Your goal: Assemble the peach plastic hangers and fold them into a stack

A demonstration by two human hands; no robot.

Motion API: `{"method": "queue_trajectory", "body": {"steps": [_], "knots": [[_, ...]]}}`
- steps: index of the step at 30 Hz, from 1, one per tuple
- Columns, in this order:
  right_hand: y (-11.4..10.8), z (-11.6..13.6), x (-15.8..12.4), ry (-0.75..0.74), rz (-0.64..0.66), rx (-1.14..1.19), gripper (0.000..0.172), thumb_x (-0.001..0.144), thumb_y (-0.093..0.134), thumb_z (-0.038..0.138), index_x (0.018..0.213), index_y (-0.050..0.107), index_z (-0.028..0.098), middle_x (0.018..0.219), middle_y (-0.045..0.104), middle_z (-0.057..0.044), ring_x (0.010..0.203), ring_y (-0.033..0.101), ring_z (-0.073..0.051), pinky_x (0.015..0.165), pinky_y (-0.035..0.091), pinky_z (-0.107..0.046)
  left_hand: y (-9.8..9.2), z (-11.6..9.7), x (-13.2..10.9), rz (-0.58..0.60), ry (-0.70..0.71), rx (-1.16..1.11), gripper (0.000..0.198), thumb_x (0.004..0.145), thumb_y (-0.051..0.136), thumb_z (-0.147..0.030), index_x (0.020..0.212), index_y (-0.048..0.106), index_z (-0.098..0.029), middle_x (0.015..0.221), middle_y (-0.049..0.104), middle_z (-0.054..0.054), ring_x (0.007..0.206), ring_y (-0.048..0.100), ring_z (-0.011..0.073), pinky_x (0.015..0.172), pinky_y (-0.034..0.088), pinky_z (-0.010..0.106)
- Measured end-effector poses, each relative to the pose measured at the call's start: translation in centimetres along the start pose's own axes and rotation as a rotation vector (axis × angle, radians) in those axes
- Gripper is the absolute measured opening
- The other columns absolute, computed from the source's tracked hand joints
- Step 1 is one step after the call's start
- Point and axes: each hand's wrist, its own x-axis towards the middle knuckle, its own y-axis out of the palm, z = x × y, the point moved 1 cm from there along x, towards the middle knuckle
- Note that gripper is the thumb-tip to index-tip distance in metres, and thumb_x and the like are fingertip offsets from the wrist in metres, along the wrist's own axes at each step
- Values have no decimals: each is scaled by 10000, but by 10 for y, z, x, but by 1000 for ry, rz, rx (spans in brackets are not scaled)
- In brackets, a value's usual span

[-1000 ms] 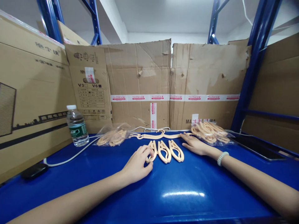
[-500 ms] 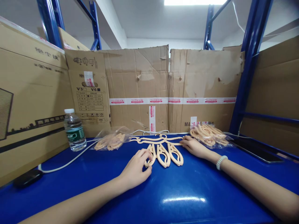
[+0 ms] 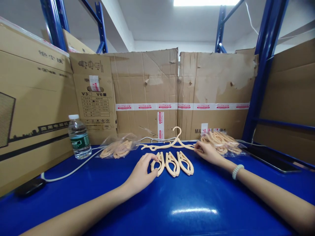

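Note:
Three folded beige hangers lie side by side on the blue table: a left one [image 3: 161,165], a middle one [image 3: 172,165] and a right one [image 3: 185,163]. My left hand [image 3: 142,173] has its thumb and fingers around the outer edge of the left folded hanger, which rests on the table. Behind them, my right hand [image 3: 208,152] pinches the right end of an unfolded beige hanger [image 3: 169,143], whose hook points up. Another unfolded hanger lies partly hidden behind it.
A clear bag of hangers [image 3: 118,148] and a water bottle [image 3: 79,137] stand to the left. Another bagged bundle [image 3: 221,141] and a black flat device [image 3: 273,159] lie on the right. Cardboard [image 3: 145,121] lines the back; a white cable [image 3: 71,175] curves at left.
The front unfolded hanger has tilted up, its hook now raised against the cardboard. My right hand moved slightly right with its end; my left hand moved slightly left and closed on the left folded hanger.

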Motion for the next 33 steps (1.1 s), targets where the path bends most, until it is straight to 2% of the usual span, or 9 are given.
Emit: {"method": "queue_trajectory", "body": {"steps": [3,7,11,15,20,23,27,30,33], "knots": [[-13,0,0,46,31,147,144,820,485,319,838,502,177,707,624,-62,617,603,-192,580,486,-319,-2,10,7,-100,-175,-182,269,718,572,-173,984,546,-201,1099,632,67,1084,567,247,971,418,458],[-39,4,-2,127,144,336,315,788,552,424,941,566,150,723,641,-54,619,626,-181,568,504,-294,-4,21,15,-220,-405,-475,393,669,623,-143,1054,547,-155,1190,607,140,1137,552,267,1000,407,435],[-59,12,-7,184,201,406,389,765,599,492,965,598,159,760,653,-53,652,625,-176,496,447,-240,-2,24,16,-260,-520,-609,475,702,639,-145,1160,510,-134,1244,573,174,1139,554,261,1011,404,419],[-63,27,-10,148,255,410,369,759,622,497,914,601,162,709,641,-39,637,610,-167,501,440,-237,2,24,14,-264,-434,-659,629,715,663,-177,1284,395,-171,1232,569,159,973,634,220,939,465,415],[-55,49,-13,55,289,419,352,793,590,485,889,599,146,675,613,-30,582,584,-152,531,470,-267,5,19,10,-148,-216,-539,706,720,656,-281,1337,321,-210,1201,549,115,834,650,172,784,531,343],[-48,56,-15,2,318,422,287,831,562,424,894,595,146,686,604,-22,570,578,-141,538,474,-267,4,11,6,-60,-112,-417,622,769,601,-284,1337,361,-203,1164,575,106,897,651,202,773,532,339],[-41,61,-16,-71,322,354,193,850,549,314,942,611,156,742,633,-29,621,596,-147,575,477,-270,0,3,4,-2,-11,-311,324,844,513,-290,1145,568,-181,1150,628,91,1083,594,232,944,465,366],[-40,63,-16,-191,238,165,167,827,556,206,972,632,171,875,656,-60,772,601,-178,666,477,-296,0,6,4,-8,-20,-266,273,859,500,-316,1069,614,-184,1130,651,83,1071,599,240,967,447,384],[-43,65,-16,-334,133,-88,173,854,512,148,968,641,168,879,650,-81,832,576,-200,718,455,-323,1,12,5,-18,-49,-266,287,852,512,-339,1080,608,-193,1126,657,74,1046,611,240,952,454,382]]}}
